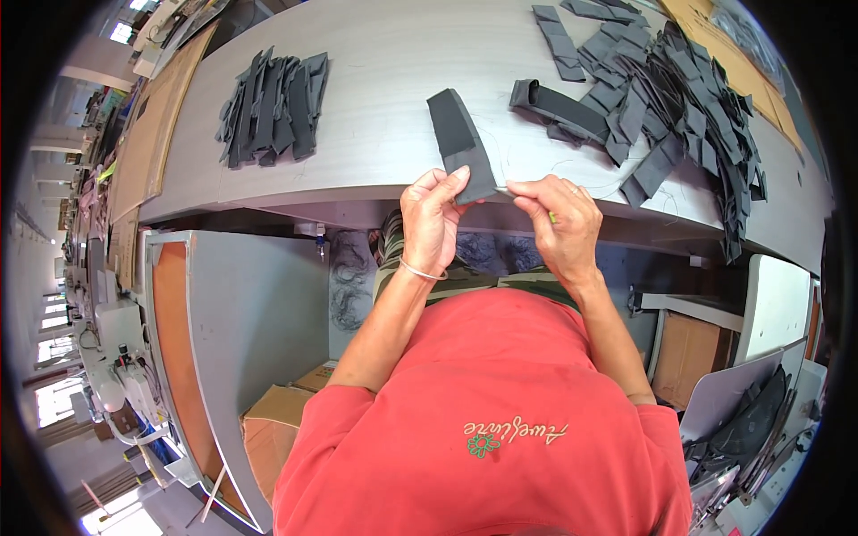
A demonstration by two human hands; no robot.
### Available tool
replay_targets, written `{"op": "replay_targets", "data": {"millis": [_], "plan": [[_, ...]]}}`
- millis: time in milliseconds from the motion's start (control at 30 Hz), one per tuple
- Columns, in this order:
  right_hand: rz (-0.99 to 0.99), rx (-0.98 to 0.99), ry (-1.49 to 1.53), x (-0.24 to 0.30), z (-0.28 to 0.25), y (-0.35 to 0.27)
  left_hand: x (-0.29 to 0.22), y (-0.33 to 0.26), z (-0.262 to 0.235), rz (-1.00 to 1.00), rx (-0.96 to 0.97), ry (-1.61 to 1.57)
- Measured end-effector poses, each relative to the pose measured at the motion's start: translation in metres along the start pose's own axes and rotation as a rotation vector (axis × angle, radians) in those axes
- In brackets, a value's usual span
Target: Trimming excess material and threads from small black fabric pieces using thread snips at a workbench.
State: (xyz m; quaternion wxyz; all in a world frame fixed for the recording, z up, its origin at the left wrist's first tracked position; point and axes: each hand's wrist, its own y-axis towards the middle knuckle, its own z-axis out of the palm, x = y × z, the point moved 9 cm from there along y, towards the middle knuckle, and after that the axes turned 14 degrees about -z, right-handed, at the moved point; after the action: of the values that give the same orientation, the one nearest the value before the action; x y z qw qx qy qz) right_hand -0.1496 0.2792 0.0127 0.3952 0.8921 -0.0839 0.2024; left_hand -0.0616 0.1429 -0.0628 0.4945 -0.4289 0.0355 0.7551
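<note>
A dark grey fabric strip (pixel 456 129) is pinched at its near end between the thumb and fingers of my left hand (pixel 429 219). Its far end reaches over the table's front edge onto the pale top. My right hand (pixel 567 228) is closed round a small slim tool (pixel 502 188), whose thin pale tip meets the strip's near right corner. A bit of green shows in that palm; most of the tool is hidden, so its exact kind cannot be made out. Loose threads lie on the table just beyond my right hand.
A neat bundle of grey strips (pixel 273 107) lies at the table's left. On the right spreads a large tangled heap of strips (pixel 670 103), partly hanging over the front edge. Below stand a grey cabinet (pixel 259 286) and a cardboard box (pixel 273 429) on the left.
</note>
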Motion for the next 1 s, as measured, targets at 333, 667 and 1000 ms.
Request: {"op": "replay_targets", "data": {"millis": [333, 667, 1000], "plan": [[-0.076, 0.012, 0.031, 0.020, 0.007, 0.007, 0.005, 0.003, -0.003, 0.012, -0.037, 0.029], [-0.042, 0.006, 0.100, 0.018, 0.001, 0.016, -0.003, -0.006, 0.011, 0.027, -0.111, 0.016], [0.410, -0.207, 0.815, -0.014, -0.033, 0.037, -0.091, -0.061, 0.104, 0.757, 0.213, 0.951]]}}
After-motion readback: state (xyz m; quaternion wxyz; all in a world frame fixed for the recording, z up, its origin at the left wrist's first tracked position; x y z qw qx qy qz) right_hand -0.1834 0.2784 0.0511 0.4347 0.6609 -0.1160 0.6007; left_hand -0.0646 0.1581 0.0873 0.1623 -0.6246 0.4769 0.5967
